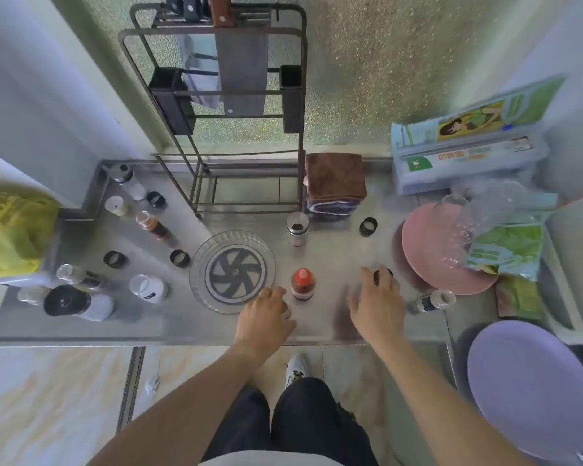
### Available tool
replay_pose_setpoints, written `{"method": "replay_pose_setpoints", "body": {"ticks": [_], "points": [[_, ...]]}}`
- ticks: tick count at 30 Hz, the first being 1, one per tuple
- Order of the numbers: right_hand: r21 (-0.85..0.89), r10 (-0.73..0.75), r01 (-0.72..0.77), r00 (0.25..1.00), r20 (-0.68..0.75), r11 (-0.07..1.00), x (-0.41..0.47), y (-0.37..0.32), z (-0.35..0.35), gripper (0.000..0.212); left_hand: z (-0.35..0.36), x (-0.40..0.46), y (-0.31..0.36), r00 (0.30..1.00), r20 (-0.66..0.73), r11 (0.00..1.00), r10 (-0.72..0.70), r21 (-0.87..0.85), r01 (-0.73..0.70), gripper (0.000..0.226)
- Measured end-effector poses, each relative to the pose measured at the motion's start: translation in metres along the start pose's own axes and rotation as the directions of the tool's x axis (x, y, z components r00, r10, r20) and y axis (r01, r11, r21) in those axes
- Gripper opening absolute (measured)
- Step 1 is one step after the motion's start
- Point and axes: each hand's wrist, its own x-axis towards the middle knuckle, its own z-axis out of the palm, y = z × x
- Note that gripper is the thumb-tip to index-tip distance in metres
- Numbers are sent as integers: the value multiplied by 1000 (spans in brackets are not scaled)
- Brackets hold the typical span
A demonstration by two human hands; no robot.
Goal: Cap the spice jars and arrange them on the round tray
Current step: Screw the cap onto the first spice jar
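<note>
A clear round tray (198, 280) with a black pinwheel centre sits empty on the steel counter (330, 257). My left hand (266, 319) is by the tray's near right edge, fingers curled around a small clear jar (286, 310) that is mostly hidden. Just beyond stands a jar with a red cap (303, 284). My right hand (377, 306) reaches forward with its fingertips closed on a black cap (383, 274). A metal-topped jar (297, 228) stands further back. Another jar (433, 301) lies on its side to the right. Several jars (148, 288) stand or lie at the left.
Loose black caps (368, 226) (179, 257) (115, 259) (156, 199) lie on the counter. A black wire rack (216, 95) stands at the back, with a folded brown cloth (335, 178) beside it. A pink plate (428, 250) and plastic bags are at the right, a yellow bag (11, 230) at the left.
</note>
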Motion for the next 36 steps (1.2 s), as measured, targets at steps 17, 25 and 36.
{"method": "replay_pose_setpoints", "body": {"ticks": [17, 25, 36], "points": [[166, 48, -60, 996, 73, 984, 47, 32, 29, 42, -26, -14, 1, 978, -173, 962, -112, -264, 63, 28], [724, -122, 313, 945, -305, 615, -15, -35, -68, 30, -75, -22, 5, 927, -374, 931, 41, -322, -171, 34], [750, -253, 529, 848, -465, 397, -48, -125, -134, 32, -129, -45, 11, 786, -594, 842, 172, -325, -430, 33]]}}
